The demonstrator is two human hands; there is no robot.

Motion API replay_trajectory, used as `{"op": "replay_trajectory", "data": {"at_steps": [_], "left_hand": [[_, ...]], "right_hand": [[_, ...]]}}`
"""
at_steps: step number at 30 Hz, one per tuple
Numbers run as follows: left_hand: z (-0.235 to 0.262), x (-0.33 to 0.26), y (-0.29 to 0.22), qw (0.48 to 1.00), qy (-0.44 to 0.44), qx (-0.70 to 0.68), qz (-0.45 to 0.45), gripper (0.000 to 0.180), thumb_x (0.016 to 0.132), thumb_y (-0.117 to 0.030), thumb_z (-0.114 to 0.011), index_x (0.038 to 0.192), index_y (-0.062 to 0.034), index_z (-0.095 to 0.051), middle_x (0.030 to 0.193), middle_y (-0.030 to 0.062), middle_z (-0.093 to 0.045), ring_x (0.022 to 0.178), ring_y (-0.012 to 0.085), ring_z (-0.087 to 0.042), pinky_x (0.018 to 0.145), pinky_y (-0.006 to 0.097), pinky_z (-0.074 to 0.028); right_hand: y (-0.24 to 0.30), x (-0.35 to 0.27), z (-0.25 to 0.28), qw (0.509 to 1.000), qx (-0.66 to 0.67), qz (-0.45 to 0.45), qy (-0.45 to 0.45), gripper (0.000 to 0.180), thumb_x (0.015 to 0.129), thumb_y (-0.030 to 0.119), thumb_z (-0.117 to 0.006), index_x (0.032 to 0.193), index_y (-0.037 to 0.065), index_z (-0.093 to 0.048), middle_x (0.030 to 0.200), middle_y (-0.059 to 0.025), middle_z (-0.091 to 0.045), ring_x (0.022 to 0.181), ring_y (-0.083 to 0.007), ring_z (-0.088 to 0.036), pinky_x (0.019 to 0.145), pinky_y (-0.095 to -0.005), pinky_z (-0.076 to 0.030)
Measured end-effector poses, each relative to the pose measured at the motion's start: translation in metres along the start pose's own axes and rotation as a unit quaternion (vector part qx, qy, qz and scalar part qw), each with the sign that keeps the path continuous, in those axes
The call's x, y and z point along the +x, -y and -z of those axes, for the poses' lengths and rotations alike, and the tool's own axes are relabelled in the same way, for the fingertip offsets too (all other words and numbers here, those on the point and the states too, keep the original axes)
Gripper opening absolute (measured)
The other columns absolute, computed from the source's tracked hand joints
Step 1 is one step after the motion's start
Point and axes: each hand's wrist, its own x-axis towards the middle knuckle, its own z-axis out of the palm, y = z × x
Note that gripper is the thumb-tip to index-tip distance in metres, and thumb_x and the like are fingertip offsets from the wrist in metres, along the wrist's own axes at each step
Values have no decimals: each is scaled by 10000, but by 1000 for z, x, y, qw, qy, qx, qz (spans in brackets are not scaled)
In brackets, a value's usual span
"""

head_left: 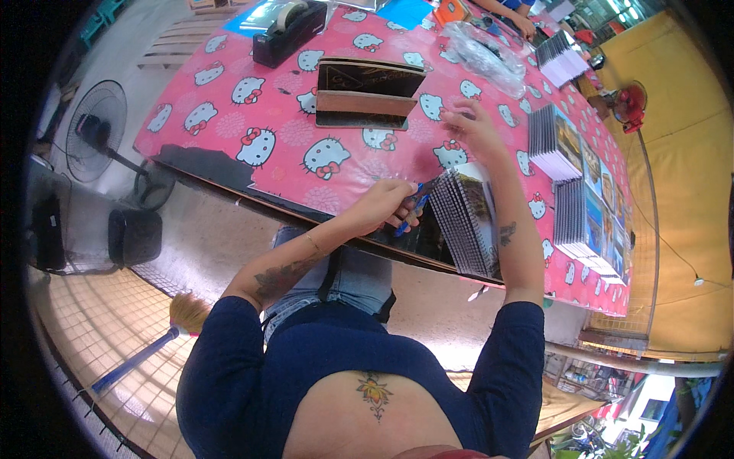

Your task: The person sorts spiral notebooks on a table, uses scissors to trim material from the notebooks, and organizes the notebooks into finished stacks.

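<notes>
My left hand (394,205) is closed around a small hand tool with blue handles (411,218), at the table's near edge. Its working end is too small to make out. Just right of it, a stack of spiral-bound notebooks (465,218) lies with its coil bindings toward that hand. My right hand (475,128) is raised above the pink table cover (290,176), beyond the stack, with fingers apart and nothing visible in them. Farther off, a dark slotted stand (367,92) with a wooden bar across its front rests on the table.
A black tape dispenser (289,32) sits at the far left. Crumpled clear plastic (485,57) lies toward the back. More notebook stacks (589,214) line the right side. Another person's hand (525,27) is at the far end. A standing fan (95,130) and a broom (187,315) are left.
</notes>
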Motion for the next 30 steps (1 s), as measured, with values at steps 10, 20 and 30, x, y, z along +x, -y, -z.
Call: {"op": "replay_trajectory", "data": {"at_steps": [10, 20, 30], "left_hand": [[-2, 3, 4, 1000, -21, 16, -3, 356, 970, -317, -455, 925, -3, -617, 852, 77, -655, 660, 162, -638, 552, 270, -486], [4, 8, 12, 961, -50, 236, -137, 389, 944, -314, -480, 988, 50, -608, 937, 156, -635, 630, 201, -659, 476, 261, -470], [9, 9, 4, 999, -20, 11, 38, 369, 933, -312, -499, 934, 47, -582, 824, 146, -640, 691, 217, -694, 458, 266, -480]], "right_hand": [[0, 6, 13, 995, 94, -6, -22, 313, 882, 123, -648, 1134, 67, -471, 961, -118, -649, 808, -178, -633, 652, -301, -504], [1, 6, 14, 994, 110, -11, -23, 189, 902, 166, -624, 1034, 42, -571, 936, -97, -652, 809, -166, -642, 658, -293, -511], [1, 5, 11, 997, 73, 1, 2, 173, 914, 193, -613, 1017, 55, -595, 911, -69, -641, 815, -157, -629, 684, -296, -512]]}}
